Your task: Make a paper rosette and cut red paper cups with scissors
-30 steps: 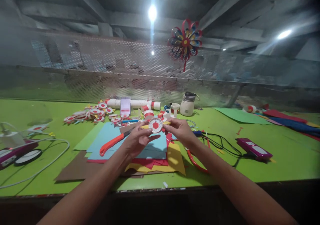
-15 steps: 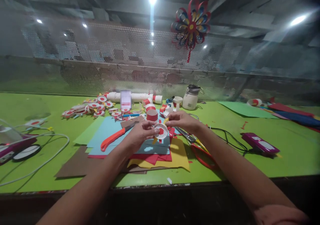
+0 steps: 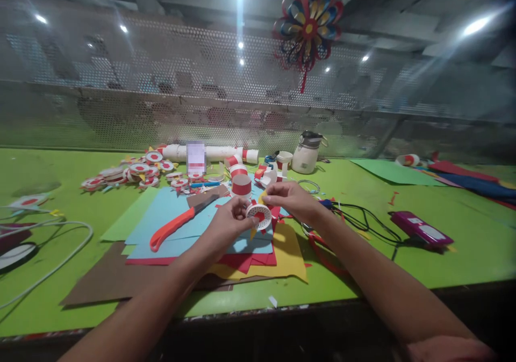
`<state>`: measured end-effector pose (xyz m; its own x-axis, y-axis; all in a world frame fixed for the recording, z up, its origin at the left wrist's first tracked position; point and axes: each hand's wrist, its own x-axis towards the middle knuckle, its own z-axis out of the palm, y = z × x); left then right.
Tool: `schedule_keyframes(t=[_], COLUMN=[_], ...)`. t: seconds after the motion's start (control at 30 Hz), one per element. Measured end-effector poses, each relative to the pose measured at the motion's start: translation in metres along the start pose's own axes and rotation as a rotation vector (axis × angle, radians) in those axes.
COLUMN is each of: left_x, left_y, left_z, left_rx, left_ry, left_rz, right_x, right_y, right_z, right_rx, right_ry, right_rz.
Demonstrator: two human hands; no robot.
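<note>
Head camera shows the dotted disc (image 3: 264, 217) facing the wearer, its yellow tab (image 3: 262, 196) pointing upward. Left hand (image 3: 226, 221) fingers pinch the edge; right hand (image 3: 293, 199) fingers grasp the tab.

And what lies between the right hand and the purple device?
In the head view, looping black cables lie between the right hand and the purple device, plus a blue piece nearer the hand.

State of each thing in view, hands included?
Left hand: gripping white disc
White disc: held, tilted
Right hand: pinching yellow piece
Paper stack: overlapping
Orange-handled tool: lying on paper stack
Bottle: upright, lid on
White tube: on its side
Purple device: lying flat
Wheels: heaped
Flower ornament: hanging
</note>
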<state>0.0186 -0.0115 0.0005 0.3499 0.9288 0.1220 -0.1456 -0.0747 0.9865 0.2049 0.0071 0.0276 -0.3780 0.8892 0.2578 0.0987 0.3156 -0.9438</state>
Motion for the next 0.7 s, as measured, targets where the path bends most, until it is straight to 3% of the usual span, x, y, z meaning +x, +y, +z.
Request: schedule_keyframes(t=[0.3, 0.47, 0.63, 0.7], left_x=[-0.001, -0.004, -0.001, 0.0], left_y=[0.002, 0.004, 0.006, 0.009], left_z=[0.003, 0.004, -0.003, -0.007], left_rx=[0.034, -0.041, -0.239, -0.329], left_ry=[-0.016, -0.011, 0.062, 0.129], left_rz=[0.016, -0.061, -0.023, 0.03], right_x=[-0.008, -0.007, -0.007, -0.009], right_y=[-0.003, -0.005, 0.003, 0.007], right_z=[-0.002, -0.003, 0.002, 0.012], right_rx=[-0.074, -0.02, 0.201, 0.248], right_ry=[0.015, 0.013, 0.264, 0.291], right_rz=[-0.026, -0.02, 0.09, 0.149])
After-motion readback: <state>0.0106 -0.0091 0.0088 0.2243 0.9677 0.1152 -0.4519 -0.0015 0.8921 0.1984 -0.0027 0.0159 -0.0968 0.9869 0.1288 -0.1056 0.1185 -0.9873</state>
